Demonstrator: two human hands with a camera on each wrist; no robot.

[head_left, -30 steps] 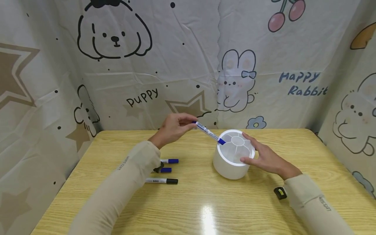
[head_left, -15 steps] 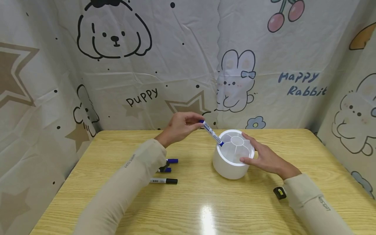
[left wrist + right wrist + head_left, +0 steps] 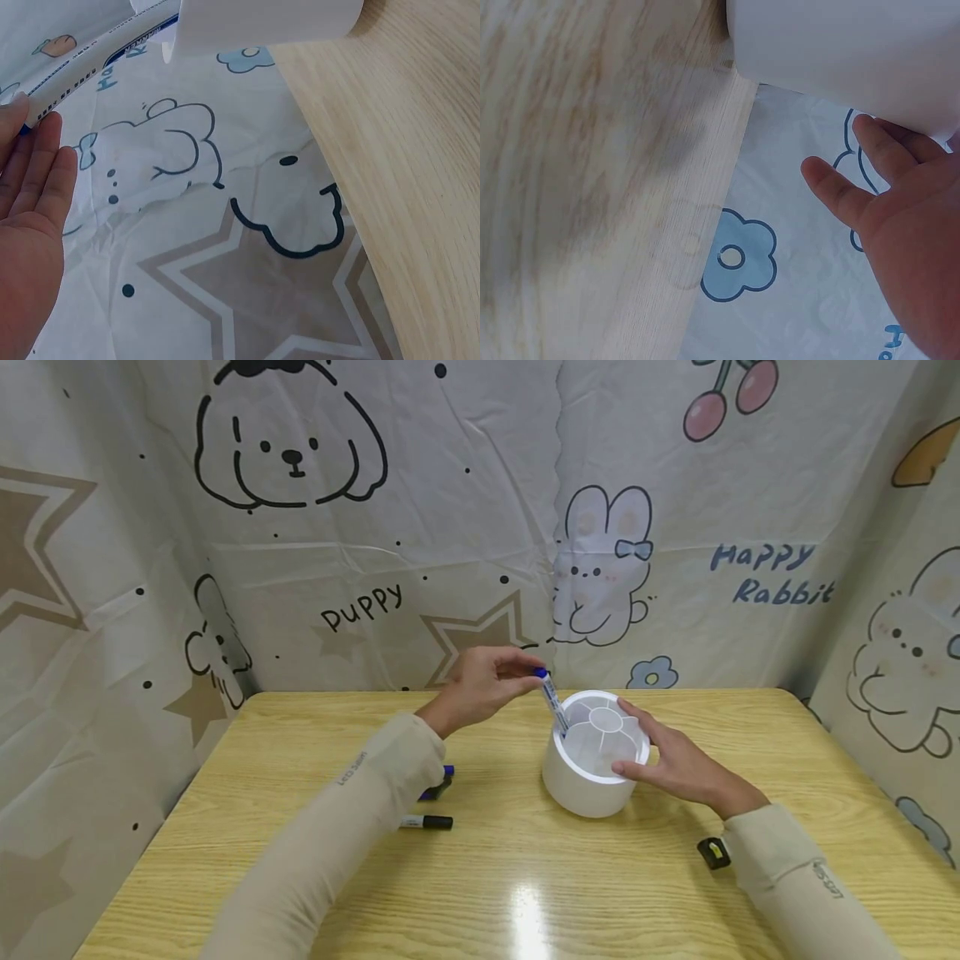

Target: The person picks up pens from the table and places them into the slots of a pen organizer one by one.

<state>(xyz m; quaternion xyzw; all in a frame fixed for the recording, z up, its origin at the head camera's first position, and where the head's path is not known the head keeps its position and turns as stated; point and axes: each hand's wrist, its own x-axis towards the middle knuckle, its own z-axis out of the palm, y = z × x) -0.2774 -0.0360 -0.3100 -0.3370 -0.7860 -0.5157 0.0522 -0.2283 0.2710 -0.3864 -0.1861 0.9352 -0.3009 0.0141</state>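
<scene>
Head view: left hand (image 3: 480, 687) pinches blue-capped white marker (image 3: 553, 703), tip entering white round compartmented plastic holder (image 3: 597, 767) steadied by right hand (image 3: 678, 764); next, release it.

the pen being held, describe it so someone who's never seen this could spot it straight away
Start at the white round holder in the middle of the wooden table. The pen leans into its left side, pinched at the top by the left hand. Unlike the pens lying flat on the table, it stands nearly upright, white-barrelled with a blue end.
</scene>
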